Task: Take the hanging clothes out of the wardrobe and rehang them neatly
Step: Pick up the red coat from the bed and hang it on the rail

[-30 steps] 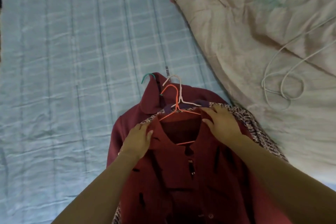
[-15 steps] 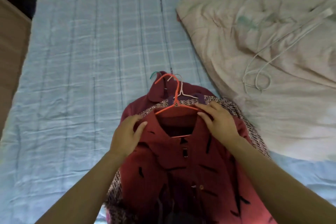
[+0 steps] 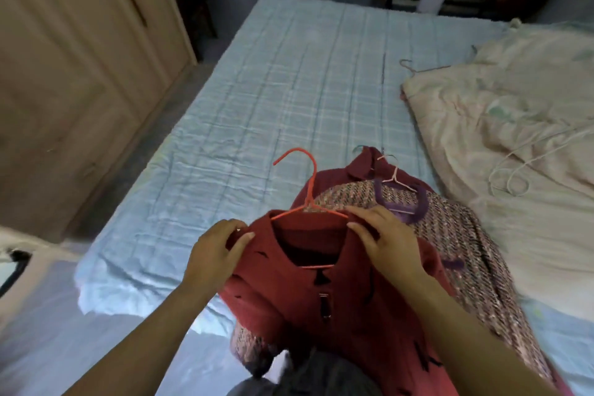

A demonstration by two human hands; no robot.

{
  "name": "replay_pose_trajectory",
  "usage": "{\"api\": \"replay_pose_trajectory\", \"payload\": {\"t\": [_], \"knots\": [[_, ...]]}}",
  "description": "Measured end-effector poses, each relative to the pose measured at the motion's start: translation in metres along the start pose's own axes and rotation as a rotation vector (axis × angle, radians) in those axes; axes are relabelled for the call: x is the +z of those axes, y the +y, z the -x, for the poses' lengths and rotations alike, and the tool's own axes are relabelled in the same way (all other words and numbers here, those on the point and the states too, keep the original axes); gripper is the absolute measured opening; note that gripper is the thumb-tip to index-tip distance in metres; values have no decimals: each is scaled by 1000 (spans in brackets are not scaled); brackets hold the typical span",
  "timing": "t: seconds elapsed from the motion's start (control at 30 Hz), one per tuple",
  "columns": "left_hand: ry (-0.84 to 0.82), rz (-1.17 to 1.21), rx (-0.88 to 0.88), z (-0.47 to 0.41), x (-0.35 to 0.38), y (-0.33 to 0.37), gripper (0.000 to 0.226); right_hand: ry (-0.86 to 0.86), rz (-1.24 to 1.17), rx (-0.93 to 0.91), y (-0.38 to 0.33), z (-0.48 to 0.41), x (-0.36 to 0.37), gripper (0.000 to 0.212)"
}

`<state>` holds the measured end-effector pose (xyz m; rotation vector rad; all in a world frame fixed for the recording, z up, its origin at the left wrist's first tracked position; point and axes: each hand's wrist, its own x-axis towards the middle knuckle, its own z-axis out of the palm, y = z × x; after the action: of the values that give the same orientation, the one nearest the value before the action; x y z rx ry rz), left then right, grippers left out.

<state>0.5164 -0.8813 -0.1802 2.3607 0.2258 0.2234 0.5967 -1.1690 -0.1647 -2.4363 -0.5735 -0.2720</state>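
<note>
**While the pile waits, one shirt comes off it**

Since the clothes lie on the bed point(image 3: 273, 90) and not in the wardrobe point(image 3: 80, 58), the taking-out looks done for at least these three garments. The rehanging seems barely begun. A red shirt point(image 3: 305, 299) sits on an orange hanger point(image 3: 309, 183), on top of a tweed garment point(image 3: 450, 235) and a maroon one point(image 3: 353, 167). Those two are on their own hangers, of which a pink hanger point(image 3: 396, 177) shows. All three have yet to go back on the rail, and whether more clothes remain inside the wardrobe cannot be told, as its doors appear closed.

The left hand point(image 3: 215, 254) grips the shirt's shoulder, fingers and thumb curled round the cloth. The right hand point(image 3: 385, 244) lies on the other shoulder, its fingers long, and thumb and forefinger appear to pinch the collar where the hanger's arm runs under it. Another hanger point(image 3: 408, 66) lies at the edge of the quilt point(image 3: 498, 138), and a white cable point(image 3: 511, 177) is looped on top of it.

Half a second ago the view points straight down at the sheet; now it is lifted, so the wardrobe and the far end of the room show. The orange hook then lies among the other hooks, and now it stands clear to their left, as if the shirt is coming up off the pile. Both hands keep their places on the shoulders.
</note>
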Motion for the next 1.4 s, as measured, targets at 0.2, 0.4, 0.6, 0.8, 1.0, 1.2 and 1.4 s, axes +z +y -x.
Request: {"api": "replay_pose_trajectory", "payload": {"t": [0.2,0.4,0.6,0.8,1.0,1.2,1.4], "knots": [[191,5,-213,128,-108,-83,13,-132,-64,-242,-141,15,70,35],[455,-24,-438,243,-198,-151,34,-200,-187,-502,-283,27,149,32],[730,-169,-549,301,-283,-200,41,-253,-303,-705,-409,25,218,33],[888,-305,-630,307,-376,-266,38,-312,-444,-802,-528,-11,286,32],[1041,-492,-612,275,-523,-339,39,-375,-648,-840,-670,-69,361,22],[1256,-667,-570,243,-692,-376,38,-242,-850,-947,-841,-144,395,24],[1498,-750,-468,232,-857,-387,36,-131,-1000,-1092,-1028,-213,382,25]]}}
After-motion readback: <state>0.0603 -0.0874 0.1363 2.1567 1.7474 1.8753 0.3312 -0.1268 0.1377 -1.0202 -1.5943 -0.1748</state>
